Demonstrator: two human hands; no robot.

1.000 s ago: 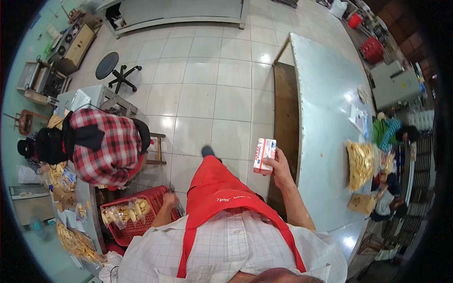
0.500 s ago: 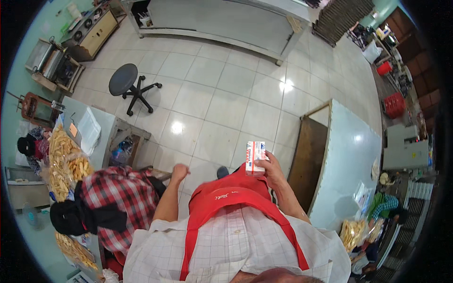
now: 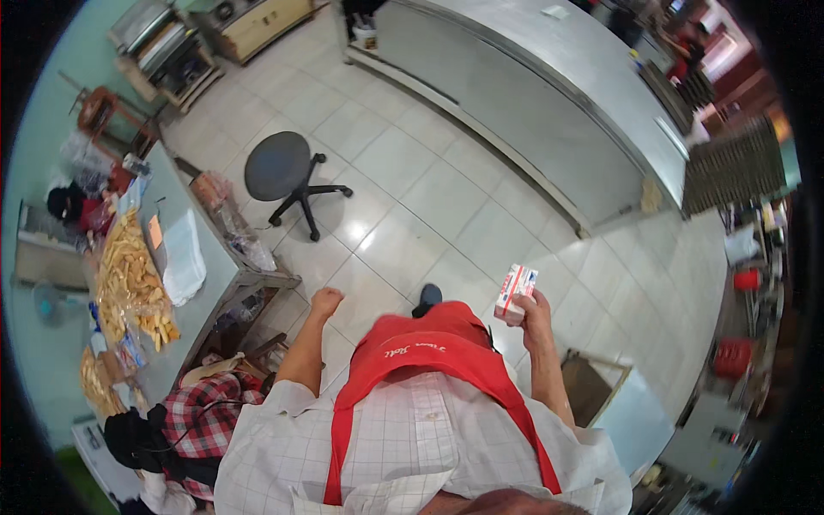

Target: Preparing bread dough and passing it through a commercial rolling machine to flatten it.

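A small white box with red bands (image 3: pixel 513 296) is gripped in my right hand (image 3: pixel 537 319), out in front of me to the right above the tiled floor. My left hand (image 3: pixel 326 304) hangs in front on the left, fingers curled into a loose fist. I can make out nothing in it. Between both arms is the red apron (image 3: pixel 421 343) I wear, and one of my shoes (image 3: pixel 427 297) shows beyond it.
A black wheeled stool (image 3: pixel 278 166) stands ahead on the left. A long metal counter (image 3: pixel 515 86) runs across the far side. At left, a table (image 3: pixel 210 249) bears bags of pale bread pieces (image 3: pixel 129 275); a person in a plaid shirt (image 3: pixel 210 412) is beside it. Behind right is another table (image 3: pixel 631 421).
My view has turned and moved forward: the stool and far counter are closer, while the plaid-shirted person and right-hand table have slipped back. The box, still in my right hand, sits farther right.
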